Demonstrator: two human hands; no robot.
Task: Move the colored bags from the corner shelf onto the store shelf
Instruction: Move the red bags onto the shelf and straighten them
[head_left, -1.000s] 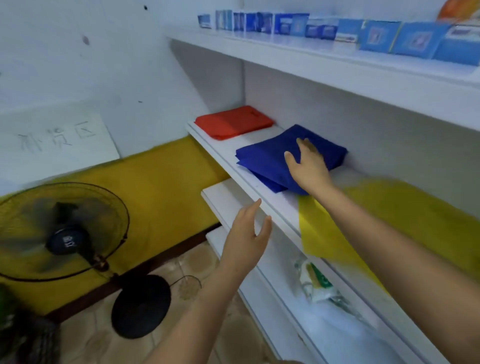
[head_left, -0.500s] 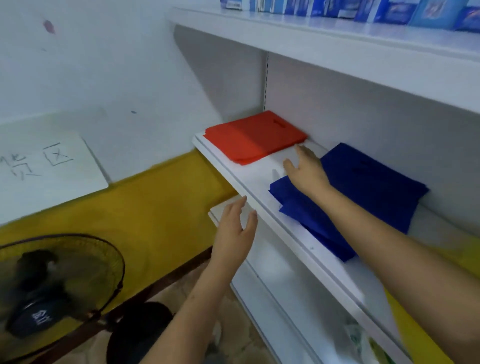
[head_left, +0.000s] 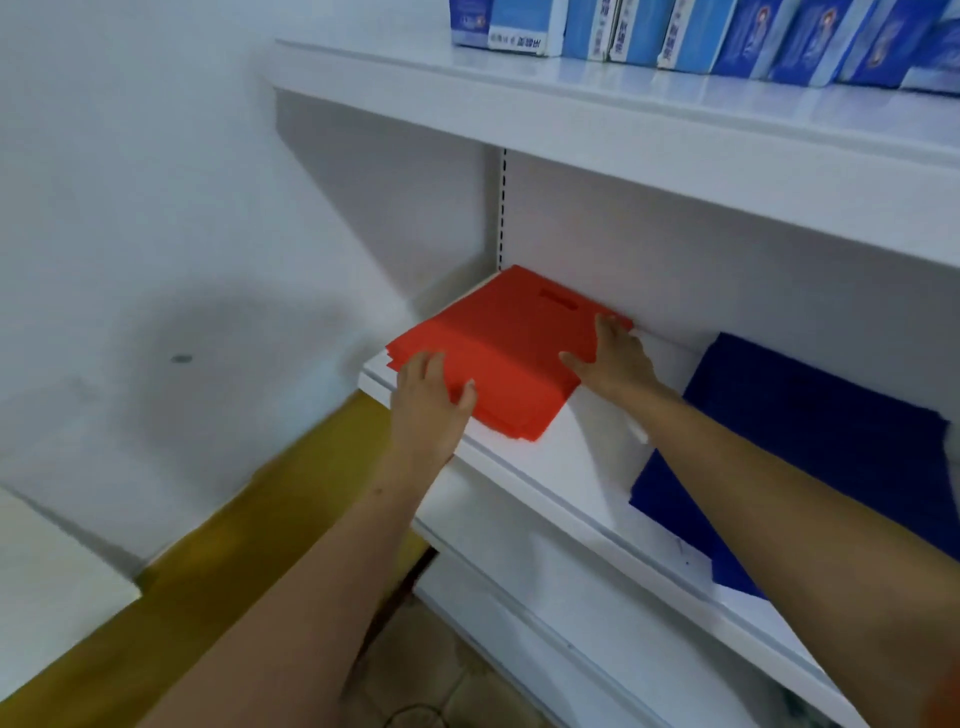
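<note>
Fingers of the left hand (head_left: 430, 400) lay spread over the near left edge of the red bags (head_left: 506, 353), with the thumb resting flat on the top of the stack; whether the fingertips curled under the edge could not be told, as the picture was blurred there. The right hand (head_left: 613, 361) rested on the far right side of the same stack, its fingers extended and loosely flat on the red cloth, the thumb pointing left along the surface. Neither hand plainly pinched the bags.

The red bags sat as a folded, flat stack at the left end of the white store shelf (head_left: 566, 467), their back corner up against the rear panel and their front left corner overhanging the shelf's lip a little. A slot-shaped handle cutout showed near the back of the top bag. To the right, apart from the red stack, the blue bags (head_left: 810, 447) lay flat on the same shelf, partly hidden behind the right forearm.

On the upper shelf (head_left: 597, 109) stood a row of blue boxes (head_left: 727, 31). Below and to the left, a yellow band (head_left: 249, 551) ran along the foot of the white wall.
</note>
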